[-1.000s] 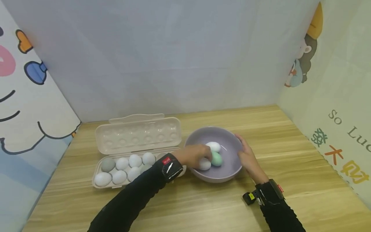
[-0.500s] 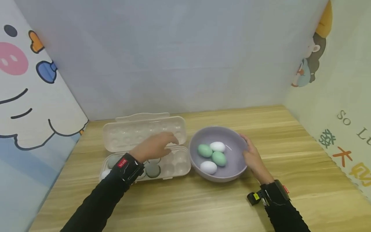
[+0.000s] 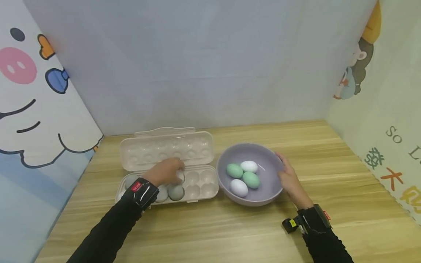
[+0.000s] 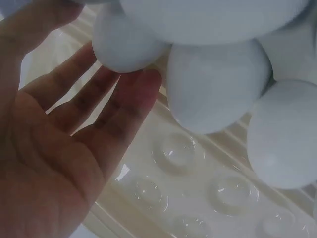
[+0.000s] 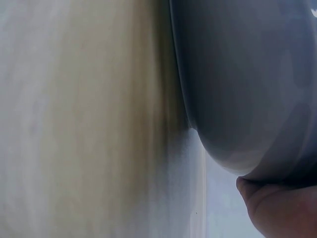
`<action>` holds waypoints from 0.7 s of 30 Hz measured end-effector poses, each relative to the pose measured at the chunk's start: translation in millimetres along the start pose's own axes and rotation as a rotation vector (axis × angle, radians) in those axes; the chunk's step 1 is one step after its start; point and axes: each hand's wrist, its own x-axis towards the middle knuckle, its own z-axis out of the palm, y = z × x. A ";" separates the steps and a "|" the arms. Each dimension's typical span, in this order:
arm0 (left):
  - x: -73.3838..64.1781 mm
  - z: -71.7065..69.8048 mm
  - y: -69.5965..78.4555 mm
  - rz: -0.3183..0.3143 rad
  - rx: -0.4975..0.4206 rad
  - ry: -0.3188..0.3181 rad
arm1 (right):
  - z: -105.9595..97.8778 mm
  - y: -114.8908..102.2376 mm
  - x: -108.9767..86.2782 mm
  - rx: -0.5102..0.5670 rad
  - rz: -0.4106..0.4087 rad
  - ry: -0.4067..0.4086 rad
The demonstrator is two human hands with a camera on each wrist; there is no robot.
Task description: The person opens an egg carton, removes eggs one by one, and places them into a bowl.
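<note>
My left hand (image 3: pixel 167 171) reaches over the open egg carton (image 3: pixel 208 179). In the left wrist view its fingers (image 4: pixel 131 106) extend and touch the far side of a white egg (image 4: pixel 126 42), with the thumb apart to the upper left. A grey egg (image 3: pixel 175 192) sits in the front row beside that egg. The hand and sleeve hide other eggs on the left. My right hand (image 3: pixel 292 182) grips the right rim of the purple bowl (image 3: pixel 271 182). Two green eggs (image 3: pixel 251 180) and two white eggs (image 3: pixel 239 187) lie in the bowl.
The carton's lid (image 3: pixel 167 149) is folded back toward the pale back wall (image 3: pixel 204 73). Several hollows at the carton's right end hold no egg. The bowl stands close to that end on the wooden table (image 3: pixel 197 230).
My left hand has let go of a white egg in the bowl and moved left to the carton, down onto another egg. A second green egg shows. The right hand keeps gripping the bowl.
</note>
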 end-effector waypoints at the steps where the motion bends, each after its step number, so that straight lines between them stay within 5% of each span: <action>1: 0.7 1.2 -0.5 0.001 0.001 0.005 | 0.4 0.7 0.4 0.000 0.000 0.000; 21: 0.5 -1.8 12.5 0.009 0.019 0.087 | 0.8 2.3 1.9 0.008 0.007 0.011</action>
